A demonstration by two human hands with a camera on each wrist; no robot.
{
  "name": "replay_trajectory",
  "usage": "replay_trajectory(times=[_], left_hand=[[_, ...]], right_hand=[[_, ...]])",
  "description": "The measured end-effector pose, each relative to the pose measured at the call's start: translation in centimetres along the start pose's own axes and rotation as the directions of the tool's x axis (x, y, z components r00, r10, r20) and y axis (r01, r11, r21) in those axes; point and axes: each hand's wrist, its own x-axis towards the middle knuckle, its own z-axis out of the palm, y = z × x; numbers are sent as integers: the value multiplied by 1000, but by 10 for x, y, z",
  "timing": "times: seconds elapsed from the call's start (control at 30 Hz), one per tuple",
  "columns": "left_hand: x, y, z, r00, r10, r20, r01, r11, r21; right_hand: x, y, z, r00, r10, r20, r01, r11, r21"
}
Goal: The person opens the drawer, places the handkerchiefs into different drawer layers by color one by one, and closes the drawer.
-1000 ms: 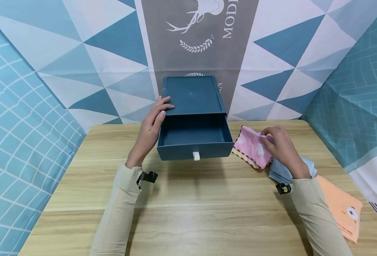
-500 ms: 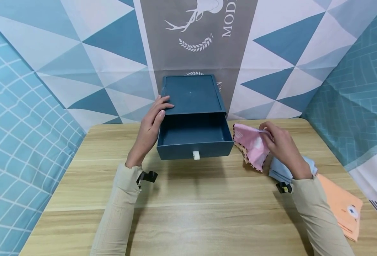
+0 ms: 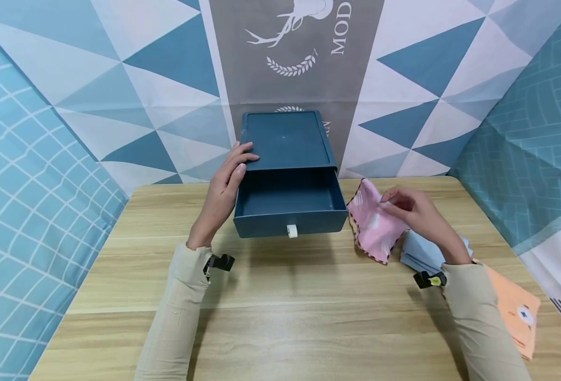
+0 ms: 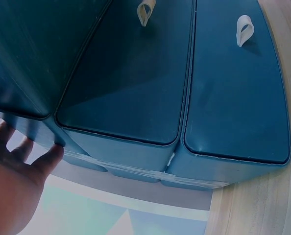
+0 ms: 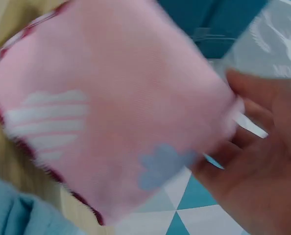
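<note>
A dark blue drawer cabinet (image 3: 287,140) stands against the back wall, its top drawer (image 3: 266,226) pulled out, with a white loop tab on the front. Bare floor shows inside that drawer. My left hand (image 3: 218,198) rests on the cabinet's upper left edge, fingers on the top and thumb at the side. Two closed lower drawers (image 4: 131,83) appear in the left wrist view. To the right of the cabinet, my right hand (image 3: 418,214) pinches a pink patterned cloth (image 3: 378,227) by one edge. The cloth (image 5: 116,98) hangs spread out, slightly blurred in the right wrist view.
Partly beneath the right forearm lies a folded light blue cloth (image 3: 416,253). Nearer the table's right edge is an orange cloth (image 3: 511,301) with a round face patch. Patterned fabric walls (image 3: 175,69) enclose the wooden table (image 3: 271,328) at the back and sides.
The right hand has lifted and turned the pink cloth, which now hangs more unfolded. My left hand and the cabinet stay in place.
</note>
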Motion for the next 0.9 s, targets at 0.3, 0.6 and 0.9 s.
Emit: replay_trajectory(times=[0.3, 0.6, 0.9], left_hand=[[0, 0, 0, 1000, 6, 2, -6, 1000, 1], [1, -1, -1, 1000, 18, 5, -18, 1000, -1], [0, -1, -1, 1000, 4, 5, -5, 1000, 3]], right_hand=[[-4, -1, -4, 971, -64, 230, 71, 997, -23], [-6, -18, 3, 962, 99, 255, -27, 962, -271], [-7, -30, -1, 998, -46, 37, 55, 950, -308]])
